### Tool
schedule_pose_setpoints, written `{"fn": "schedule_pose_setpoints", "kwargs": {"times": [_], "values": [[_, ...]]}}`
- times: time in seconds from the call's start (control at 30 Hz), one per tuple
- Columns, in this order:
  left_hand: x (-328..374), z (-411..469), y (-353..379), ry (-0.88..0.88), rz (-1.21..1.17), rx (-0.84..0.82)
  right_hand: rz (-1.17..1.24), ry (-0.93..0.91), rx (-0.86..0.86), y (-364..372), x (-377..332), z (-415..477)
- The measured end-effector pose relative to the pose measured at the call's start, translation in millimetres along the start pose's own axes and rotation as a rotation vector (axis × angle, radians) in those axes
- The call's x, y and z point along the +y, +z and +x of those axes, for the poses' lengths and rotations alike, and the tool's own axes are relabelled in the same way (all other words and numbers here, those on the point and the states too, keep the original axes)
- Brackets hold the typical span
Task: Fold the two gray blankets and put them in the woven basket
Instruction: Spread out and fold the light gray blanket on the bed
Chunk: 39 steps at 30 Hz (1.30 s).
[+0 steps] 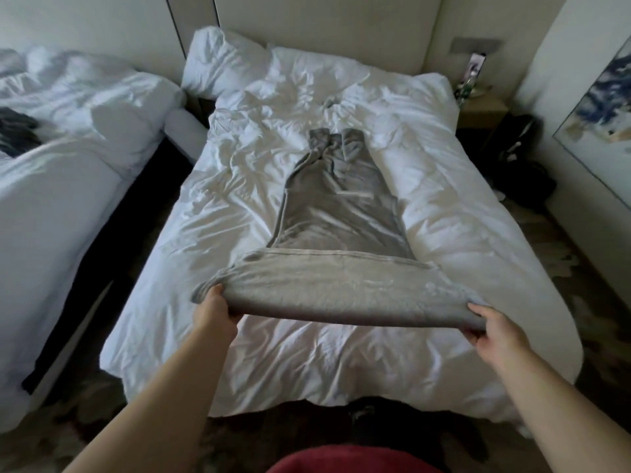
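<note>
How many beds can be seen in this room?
2: one bed straight ahead, with the gray blanket lying on it, and a second bed at the left edge. Others may lie outside the view.

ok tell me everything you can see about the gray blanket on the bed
The gray blanket looks soft and plush, with a slight sheen. It lies lengthwise on the white duvet and narrows to a bunched, twisted far end. Its near end is held off the bed as a wide, paler band that is turned over on itself. The left hand grips its near left corner and the right hand its near right corner.
</note>
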<state>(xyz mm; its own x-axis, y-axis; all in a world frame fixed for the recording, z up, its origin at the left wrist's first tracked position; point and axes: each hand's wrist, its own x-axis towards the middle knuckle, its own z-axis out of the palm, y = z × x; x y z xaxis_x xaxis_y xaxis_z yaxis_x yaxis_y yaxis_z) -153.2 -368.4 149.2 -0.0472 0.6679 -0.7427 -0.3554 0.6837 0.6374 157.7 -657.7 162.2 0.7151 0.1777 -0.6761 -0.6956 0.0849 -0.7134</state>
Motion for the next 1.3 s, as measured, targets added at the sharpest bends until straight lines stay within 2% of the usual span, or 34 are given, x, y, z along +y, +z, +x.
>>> {"fn": "schedule_pose_setpoints", "kwargs": {"times": [0.3, 0.57, 0.83, 1.1, 1.23, 1.3], "values": [[-85, -33, -161, -0.114, 0.133, 0.213, -0.092, 0.187, 0.166, -129, 131, -52], [-102, -46, -200, -0.065, 0.124, 0.241, -0.116, 0.213, 0.159, -156, 153, -65], [-73, -17, -133, -0.083, 0.031, 0.111, -0.059, 0.178, 0.081, -99, 97, -29], [-27, 35, 1, -0.056, 0.010, 0.017, -0.004, 0.147, 0.052, 7, 29, 45], [-13, 68, 68, -0.026, -0.022, -0.125, 0.058, 0.138, 0.024, 64, 3, 100], [-14, 89, 88, -0.054, 0.029, -0.132, -0.008, 0.162, 0.004, 88, -2, 129]]}}
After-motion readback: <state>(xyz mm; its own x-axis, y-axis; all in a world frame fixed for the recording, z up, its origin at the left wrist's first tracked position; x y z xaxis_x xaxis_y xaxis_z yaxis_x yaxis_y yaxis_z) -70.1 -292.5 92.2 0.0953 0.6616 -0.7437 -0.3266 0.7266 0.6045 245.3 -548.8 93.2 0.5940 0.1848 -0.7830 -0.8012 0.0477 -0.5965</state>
